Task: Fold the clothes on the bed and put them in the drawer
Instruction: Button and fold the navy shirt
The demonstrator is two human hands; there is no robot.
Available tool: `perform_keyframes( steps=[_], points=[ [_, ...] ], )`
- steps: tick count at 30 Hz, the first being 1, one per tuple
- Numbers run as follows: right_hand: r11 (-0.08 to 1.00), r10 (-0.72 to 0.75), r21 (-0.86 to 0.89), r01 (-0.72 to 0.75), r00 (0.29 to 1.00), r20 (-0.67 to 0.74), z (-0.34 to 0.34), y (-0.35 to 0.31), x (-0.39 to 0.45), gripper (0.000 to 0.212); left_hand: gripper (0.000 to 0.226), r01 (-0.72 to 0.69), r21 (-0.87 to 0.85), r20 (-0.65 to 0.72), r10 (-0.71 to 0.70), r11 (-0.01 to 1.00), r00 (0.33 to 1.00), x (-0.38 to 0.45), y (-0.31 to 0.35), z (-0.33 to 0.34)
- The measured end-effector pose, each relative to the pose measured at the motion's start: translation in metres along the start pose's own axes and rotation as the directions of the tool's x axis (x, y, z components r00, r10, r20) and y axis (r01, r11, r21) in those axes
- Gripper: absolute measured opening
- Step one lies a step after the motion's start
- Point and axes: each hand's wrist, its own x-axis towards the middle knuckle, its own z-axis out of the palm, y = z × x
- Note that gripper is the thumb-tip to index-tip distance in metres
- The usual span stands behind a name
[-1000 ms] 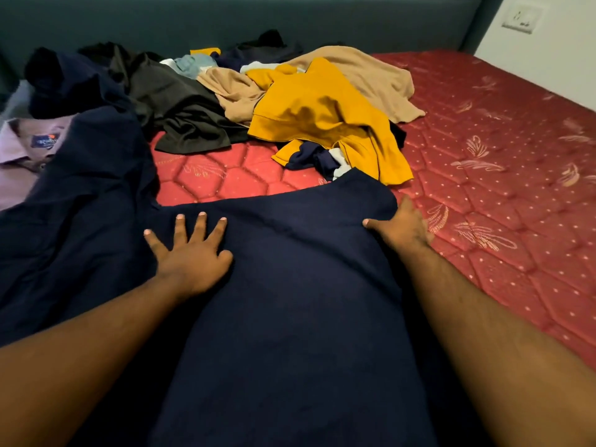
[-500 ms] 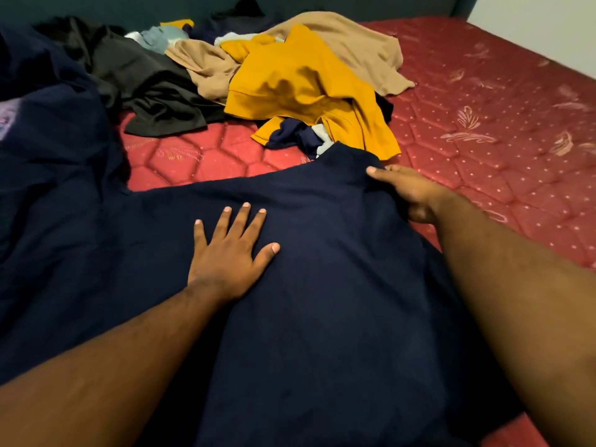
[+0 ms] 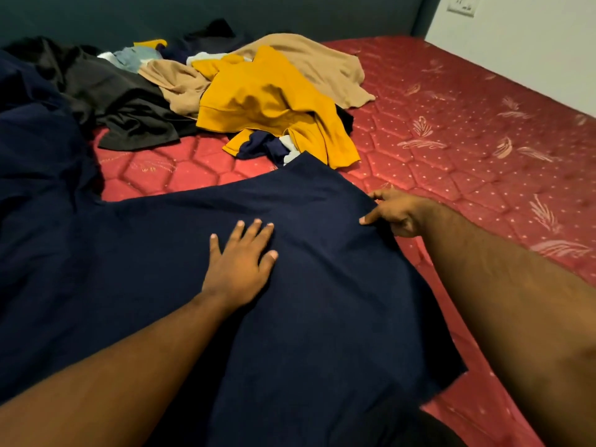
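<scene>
- We see a red quilted mattress (image 3: 467,130) filling most of the view, stitched in hexagons with pale feather-like motifs, and it bears everything else here.
- Behind it runs a dark teal headboard (image 3: 290,14), with a white wall (image 3: 532,53) at the far right carrying a switch plate (image 3: 461,4) near the top edge.
- We find the navy garment (image 3: 161,253) spread across the near half of the mattress, reaching from the left edge to a straight hem at the right; its far corner touches the pile of clothes beyond it.
- That pile lies towards the headboard: a black garment (image 3: 122,104) on the left, a tan garment (image 3: 316,66) at the back, and a mustard-yellow garment (image 3: 267,101) on top in the middle, with smaller blue, white and navy pieces tucked in among them.
- Our left hand (image 3: 238,262) lies flat on the navy garment near its middle, fingers straight and spread, pressing the cloth down and holding nothing.
- Our right hand (image 3: 395,214) is at the garment's right edge, thumb on top and fingers curled under, pinching the cloth so that the edge is lifted a little off the mattress.
</scene>
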Motion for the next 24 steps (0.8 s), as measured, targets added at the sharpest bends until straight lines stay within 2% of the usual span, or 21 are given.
perform_keyframes(
  steps=[2,4,5,7,8,9,10,11,12,14,15,16,17,18,20,21,24],
  points=[
    [0.987,-0.095,-0.148,0.06,0.966,-0.241,-0.004,0.012,0.009,0.035,0.062,-0.025,0.033,0.03,0.024,0.999,0.999,-0.004,0.003,0.009],
    [0.921,-0.256,-0.381,0.073,0.854,-0.454,-0.003,0.016,0.01,0.03,0.066,-0.007,0.071,0.047,0.004,0.997,0.999,-0.001,0.0,0.013],
    [0.877,-0.357,-0.47,0.102,0.791,-0.496,0.004,0.016,0.002,0.028,0.067,-0.006,0.087,0.054,0.001,0.996,0.999,0.0,-0.001,0.014],
    [0.753,-0.617,-0.575,0.321,0.649,-0.445,0.037,0.019,-0.023,0.025,0.067,-0.006,0.104,0.064,-0.001,0.995,0.998,0.002,0.0,0.014],
    [0.663,-0.728,-0.58,0.472,0.588,-0.353,0.059,0.025,-0.039,0.025,0.066,-0.008,0.111,0.067,0.0,0.994,0.998,0.003,0.001,0.015],
    [0.573,-0.792,-0.582,0.577,0.572,-0.213,0.081,0.036,-0.054,0.029,0.067,-0.008,0.114,0.071,0.0,0.993,0.997,0.003,0.003,0.014],
    [0.505,-0.791,-0.613,0.608,0.609,-0.047,0.099,0.051,-0.065,0.04,0.067,-0.008,0.113,0.072,0.0,0.994,0.997,0.002,0.004,0.013],
    [0.466,-0.726,-0.677,0.569,0.683,0.075,0.105,0.067,-0.069,0.054,0.068,-0.004,0.112,0.066,-0.004,0.994,0.998,-0.001,0.003,0.011],
    [0.465,-0.645,-0.741,0.485,0.759,0.092,0.099,0.079,-0.063,0.066,0.068,0.002,0.115,0.065,-0.009,0.993,0.998,-0.008,0.0,0.009],
    [0.534,-0.451,-0.824,0.19,0.888,-0.087,0.075,0.079,-0.053,0.075,0.07,0.002,0.123,0.084,-0.013,0.992,0.996,-0.024,-0.012,0.005],
    [0.534,-0.357,-0.844,0.049,0.918,-0.172,0.07,0.072,-0.053,0.076,0.071,0.008,0.129,0.103,-0.021,0.992,0.994,-0.036,-0.02,0.0],
    [0.491,-0.314,-0.871,-0.013,0.93,-0.191,0.074,0.062,-0.054,0.077,0.072,0.007,0.136,0.125,-0.024,0.991,0.992,-0.045,-0.027,-0.004],
    [0.421,-0.341,-0.906,0.033,0.932,-0.124,0.088,0.052,-0.061,0.078,0.072,0.009,0.138,0.147,-0.03,0.99,0.989,-0.056,-0.035,-0.01],
    [0.351,-0.384,-0.925,0.145,0.923,-0.001,0.105,0.047,-0.067,0.079,0.073,0.015,0.136,0.164,-0.037,0.991,0.986,-0.065,-0.042,-0.013],
    [0.285,-0.35,-0.905,0.315,0.913,0.208,0.135,0.051,-0.086,0.085,0.076,0.054,0.123,0.148,-0.072,0.991,0.986,-0.095,-0.067,-0.02],
    [0.315,-0.297,-0.901,0.297,0.933,0.204,0.136,0.057,-0.092,0.09,0.077,0.074,0.122,0.129,-0.09,0.99,0.988,-0.116,-0.082,-0.021],
    [0.446,-0.168,-0.893,0.052,0.985,-0.027,0.136,0.053,-0.105,0.102,0.083,0.218,0.122,0.033,-0.223,0.968,0.974,-0.191,-0.151,-0.032]
  ],
)
